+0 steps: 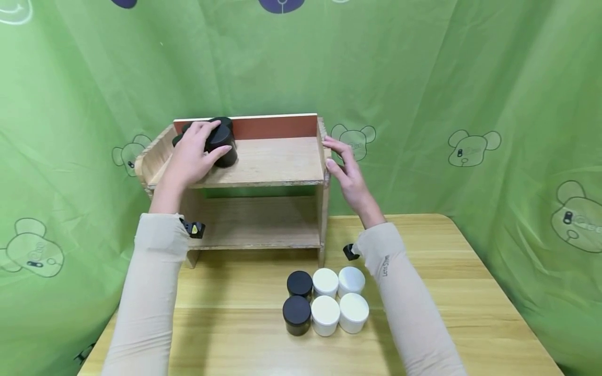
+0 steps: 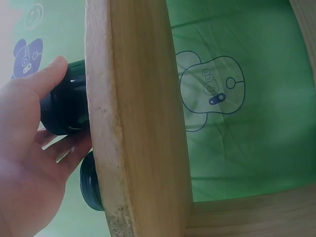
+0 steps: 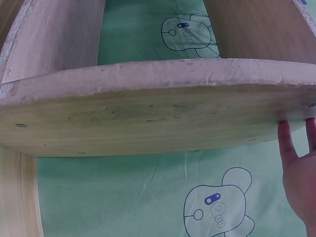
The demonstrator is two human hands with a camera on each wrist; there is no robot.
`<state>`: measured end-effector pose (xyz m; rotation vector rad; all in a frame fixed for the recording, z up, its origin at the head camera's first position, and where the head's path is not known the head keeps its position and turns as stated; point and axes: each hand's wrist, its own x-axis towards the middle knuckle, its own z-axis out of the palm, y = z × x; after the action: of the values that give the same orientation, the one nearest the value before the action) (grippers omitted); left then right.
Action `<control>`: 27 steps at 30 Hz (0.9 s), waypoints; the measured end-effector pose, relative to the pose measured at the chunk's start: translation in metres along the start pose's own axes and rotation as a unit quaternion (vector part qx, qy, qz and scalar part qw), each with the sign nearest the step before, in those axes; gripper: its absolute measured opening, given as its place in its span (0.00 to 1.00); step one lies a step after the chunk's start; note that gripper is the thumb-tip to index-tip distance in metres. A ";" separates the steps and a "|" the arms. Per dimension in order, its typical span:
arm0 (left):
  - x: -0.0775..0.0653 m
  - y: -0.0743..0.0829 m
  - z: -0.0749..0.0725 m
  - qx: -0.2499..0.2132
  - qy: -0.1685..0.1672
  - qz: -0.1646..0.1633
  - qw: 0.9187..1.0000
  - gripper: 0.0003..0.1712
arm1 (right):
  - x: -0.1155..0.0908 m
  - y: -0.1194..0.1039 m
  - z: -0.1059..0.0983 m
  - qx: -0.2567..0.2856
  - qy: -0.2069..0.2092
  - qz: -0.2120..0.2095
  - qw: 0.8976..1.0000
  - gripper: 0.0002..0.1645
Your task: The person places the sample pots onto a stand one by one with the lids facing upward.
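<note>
My left hand [image 1: 190, 156] grips a black lidded jar [image 1: 228, 157] on the top board [image 1: 277, 162] of a two-tier wooden shelf, at its left end. The left wrist view shows the thumb on one side of that jar [image 2: 74, 106] and fingers on the other. More black jars [image 1: 224, 121] stand close behind and beside it, partly hidden by the hand; one [image 2: 90, 182] shows below the fingers in the left wrist view. My right hand [image 1: 350, 177] touches the outer face of the shelf's right side panel [image 3: 163, 118] with extended fingertips, holding nothing.
On the wooden table [image 1: 423, 292], in front of the shelf, two black jars [image 1: 297, 313] and several white jars [image 1: 325, 315] stand in two rows. The lower board [image 1: 258, 224] lies beneath the top one. A green curtain [image 1: 400, 68] hangs close behind and at both sides.
</note>
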<state>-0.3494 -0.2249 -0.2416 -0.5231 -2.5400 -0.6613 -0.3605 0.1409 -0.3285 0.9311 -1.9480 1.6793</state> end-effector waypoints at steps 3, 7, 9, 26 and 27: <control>0.000 -0.001 0.000 0.005 -0.001 -0.003 1.000 0.39 | -0.001 0.000 0.000 0.003 -0.001 0.000 1.000 0.26; 0.001 -0.003 0.000 0.005 -0.002 -0.005 1.000 0.39 | -0.002 -0.001 -0.001 0.004 0.000 0.001 1.000 0.26; 0.001 -0.003 -0.001 0.005 -0.001 -0.005 1.000 0.38 | -0.002 -0.001 -0.001 0.004 0.000 0.001 1.000 0.26; 0.001 -0.004 0.001 0.046 0.015 -0.017 0.999 0.38 | -0.001 -0.001 -0.002 0.006 -0.001 0.001 1.000 0.27; 0.002 -0.004 0.002 0.043 0.016 -0.019 0.999 0.38 | -0.001 -0.001 -0.003 0.007 -0.001 0.001 1.000 0.27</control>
<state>-0.3533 -0.2271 -0.2435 -0.4329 -2.5413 -0.5648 -0.3595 0.1436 -0.3278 0.9358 -1.9417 1.6964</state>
